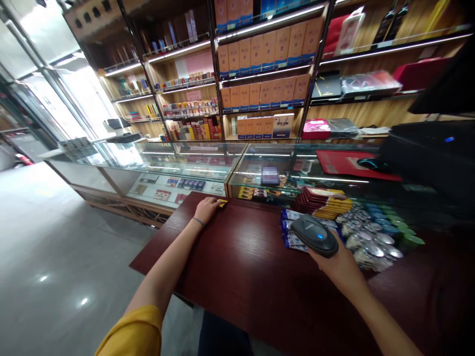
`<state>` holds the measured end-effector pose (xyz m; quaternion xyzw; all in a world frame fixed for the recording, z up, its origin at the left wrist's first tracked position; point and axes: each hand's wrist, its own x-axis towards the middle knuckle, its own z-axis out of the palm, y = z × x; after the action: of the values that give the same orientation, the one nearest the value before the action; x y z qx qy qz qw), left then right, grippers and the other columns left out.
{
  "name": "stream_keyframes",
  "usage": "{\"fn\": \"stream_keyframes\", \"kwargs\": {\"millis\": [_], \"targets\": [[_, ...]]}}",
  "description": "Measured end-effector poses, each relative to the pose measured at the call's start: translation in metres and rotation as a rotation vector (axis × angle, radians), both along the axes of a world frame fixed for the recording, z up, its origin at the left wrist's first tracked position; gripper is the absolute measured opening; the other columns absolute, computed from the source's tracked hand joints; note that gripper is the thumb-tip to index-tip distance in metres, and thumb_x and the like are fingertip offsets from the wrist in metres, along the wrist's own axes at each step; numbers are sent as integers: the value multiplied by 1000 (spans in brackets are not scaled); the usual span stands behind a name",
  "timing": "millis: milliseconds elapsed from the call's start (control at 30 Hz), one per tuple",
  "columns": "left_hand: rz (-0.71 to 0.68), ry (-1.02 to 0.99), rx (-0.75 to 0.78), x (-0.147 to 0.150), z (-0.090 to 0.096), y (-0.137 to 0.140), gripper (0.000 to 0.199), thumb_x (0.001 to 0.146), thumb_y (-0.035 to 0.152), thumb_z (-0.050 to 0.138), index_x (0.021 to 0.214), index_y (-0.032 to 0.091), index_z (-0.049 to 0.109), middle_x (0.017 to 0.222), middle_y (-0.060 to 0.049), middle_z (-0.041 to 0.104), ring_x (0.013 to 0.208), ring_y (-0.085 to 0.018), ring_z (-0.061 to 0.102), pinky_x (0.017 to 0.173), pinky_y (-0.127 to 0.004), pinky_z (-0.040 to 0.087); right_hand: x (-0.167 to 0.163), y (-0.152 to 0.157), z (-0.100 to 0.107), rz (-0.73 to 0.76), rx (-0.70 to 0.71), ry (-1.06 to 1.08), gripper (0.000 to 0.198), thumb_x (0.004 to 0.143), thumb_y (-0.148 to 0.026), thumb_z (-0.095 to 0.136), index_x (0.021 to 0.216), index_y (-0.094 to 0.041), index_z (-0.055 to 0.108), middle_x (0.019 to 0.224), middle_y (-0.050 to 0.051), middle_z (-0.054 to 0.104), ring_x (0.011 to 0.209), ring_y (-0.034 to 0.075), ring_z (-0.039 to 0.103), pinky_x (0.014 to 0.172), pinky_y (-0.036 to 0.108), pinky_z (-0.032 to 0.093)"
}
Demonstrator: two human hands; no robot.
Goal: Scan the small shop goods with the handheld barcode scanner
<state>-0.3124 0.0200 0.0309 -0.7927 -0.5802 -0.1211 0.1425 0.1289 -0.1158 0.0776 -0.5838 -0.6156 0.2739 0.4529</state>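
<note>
My right hand (pixel 339 264) is wrapped round the handle of a dark barcode scanner (pixel 313 233) with a blue light on top. Beneath the scanner's head lie several blue-and-white packets (pixel 293 237) on the dark red wooden table (pixel 237 262). My left hand (pixel 206 209), with a band at its wrist, rests near the table's far left corner. A small yellow packet (pixel 222 203) sticks out from its closed fingers; most of it is hidden.
Red-and-yellow boxes (pixel 321 201) are stacked behind the blue packets. Jars with silver lids (pixel 371 249) and green-lidded containers (pixel 411 240) stand to the right. Beyond the table runs a glass display counter (pixel 185 165). A red mat (pixel 347 162) with a mouse (pixel 373 163) lies on it.
</note>
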Motion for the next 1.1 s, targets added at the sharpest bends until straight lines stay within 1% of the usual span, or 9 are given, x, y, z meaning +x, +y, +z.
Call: {"fn": "stream_keyframes", "kwargs": {"millis": [100,200,367,567,700,867,1000,1067,1100], "targets": [[19,10,-47,-3,1,8,34,99,26,57,130,33,68,112,-7,69,103,-20,62,88,-28,49,1,0,1,-27,-32,-9,43,75,-52,68,107,-26,58,80,2,71,72,24,68,62,32,50],[61,-27,-76,-2,1,11,35,100,28,55,132,36,67,115,-7,68,107,-20,61,89,-27,49,1,0,2,-52,-40,-2,44,73,-53,68,105,-26,58,83,3,72,75,25,69,62,33,50],[116,-79,-97,-1,-4,15,34,102,32,51,133,34,66,122,-8,66,114,-21,58,95,-29,49,2,1,1,-56,-28,28,45,72,-53,69,104,-26,57,78,2,71,76,26,70,61,33,51],[91,-113,-66,-4,-12,19,34,101,35,53,131,31,68,120,-8,67,116,-20,58,103,-30,47,4,1,-1,-82,-73,21,46,70,-52,71,105,-27,55,79,3,71,81,29,72,59,33,50],[74,-126,-30,-5,-16,21,33,101,35,54,130,31,69,117,-7,68,114,-20,59,102,-31,48,6,2,-3,-89,-89,13,48,70,-52,71,107,-27,56,81,4,72,82,31,72,57,33,49],[59,-124,1,-4,-15,19,31,100,36,55,126,31,71,115,-8,69,110,-22,61,98,-32,50,4,1,-1,-60,-53,17,40,73,-49,71,102,-27,55,79,3,71,80,29,72,60,34,51],[62,-134,24,0,-8,16,29,99,35,56,123,28,70,115,-9,69,109,-22,61,99,-32,49,7,2,5,-61,15,34,40,75,-49,70,104,-25,56,84,5,73,84,28,72,65,35,52],[51,-142,50,5,-4,13,30,99,34,55,125,27,69,116,-10,69,110,-23,61,99,-33,49,12,4,10,-99,66,39,41,75,-47,71,107,-25,58,83,5,73,79,27,71,64,34,52],[36,-147,65,9,-2,12,31,99,34,55,126,26,68,118,-10,68,111,-23,61,100,-34,49,16,5,12,-127,83,40,41,75,-46,71,107,-24,58,81,4,72,74,25,70,62,34,52]]}}
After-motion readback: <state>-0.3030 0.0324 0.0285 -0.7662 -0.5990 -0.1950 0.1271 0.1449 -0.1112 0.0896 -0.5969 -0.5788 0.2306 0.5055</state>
